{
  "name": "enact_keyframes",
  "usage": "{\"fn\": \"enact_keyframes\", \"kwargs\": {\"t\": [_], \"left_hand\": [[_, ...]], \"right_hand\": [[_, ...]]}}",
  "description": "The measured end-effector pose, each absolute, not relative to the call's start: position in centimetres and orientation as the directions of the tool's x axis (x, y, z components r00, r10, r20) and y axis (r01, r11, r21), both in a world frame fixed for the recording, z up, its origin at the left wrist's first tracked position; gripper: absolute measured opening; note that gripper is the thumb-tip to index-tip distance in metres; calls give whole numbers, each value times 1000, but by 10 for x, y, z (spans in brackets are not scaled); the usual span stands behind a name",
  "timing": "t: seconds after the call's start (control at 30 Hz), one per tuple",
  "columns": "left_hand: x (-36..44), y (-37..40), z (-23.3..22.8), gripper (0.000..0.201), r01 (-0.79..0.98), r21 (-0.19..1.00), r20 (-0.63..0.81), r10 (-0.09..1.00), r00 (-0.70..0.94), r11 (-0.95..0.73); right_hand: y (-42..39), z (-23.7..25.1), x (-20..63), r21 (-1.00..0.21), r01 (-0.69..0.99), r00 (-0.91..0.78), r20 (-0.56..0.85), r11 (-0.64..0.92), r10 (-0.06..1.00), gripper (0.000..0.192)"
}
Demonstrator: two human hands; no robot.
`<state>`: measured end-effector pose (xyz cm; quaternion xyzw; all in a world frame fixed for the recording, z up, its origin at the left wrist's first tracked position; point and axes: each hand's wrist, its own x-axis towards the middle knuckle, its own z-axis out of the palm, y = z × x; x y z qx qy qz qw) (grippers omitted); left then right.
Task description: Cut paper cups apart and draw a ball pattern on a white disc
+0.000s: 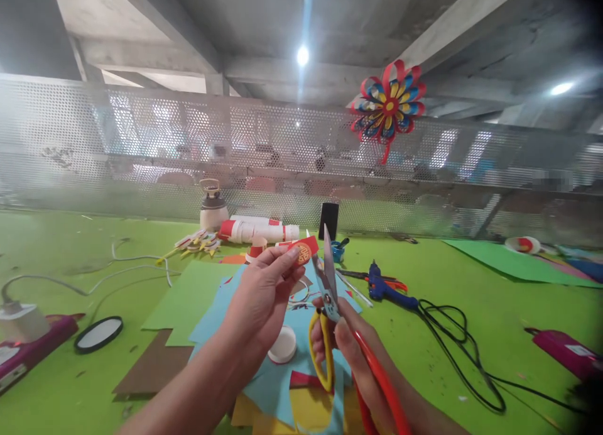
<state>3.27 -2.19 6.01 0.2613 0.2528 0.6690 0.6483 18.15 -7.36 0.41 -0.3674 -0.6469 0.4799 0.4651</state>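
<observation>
The left hand (262, 295) pinches a small red paper piece with a gold round emblem (301, 251) between thumb and fingertips, holding it up above the table. The right hand (340, 341) grips yellow-and-red-handled scissors (326, 297) — fingers closed through the loops, blades upright and just beside the paper's right edge. Below lie sheets of blue, green and yellow craft paper (221, 309) on the green table (471, 297). A blue glue gun (384, 288) rests to the right — its black cord trailing off.
</observation>
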Motion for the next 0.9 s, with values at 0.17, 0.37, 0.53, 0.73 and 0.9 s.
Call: {"fn": "enact_keyframes", "kwargs": {"t": [0.17,0.37,0.53,0.73,0.9], "left_hand": [[36,-19,51,12,-717,696,39,999,-1,-28],[41,-22,48,15,-690,723,35,999,-9,-32],[47,-27,43,16,-686,727,28,1000,-5,-24],[52,-31,38,18,-653,756,49,999,-2,-39],[52,-34,37,18,-641,767,42,999,2,-31]], "right_hand": [[-74,-11,179,-976,-26,-304,215,217,928,52],[-78,-16,181,-971,-9,-292,230,238,928,50],[-80,-15,183,-965,-17,-287,255,261,923,51],[-79,-18,184,-965,-41,-270,260,258,927,54],[-80,-18,184,-962,-10,-251,267,274,931,54]]}}
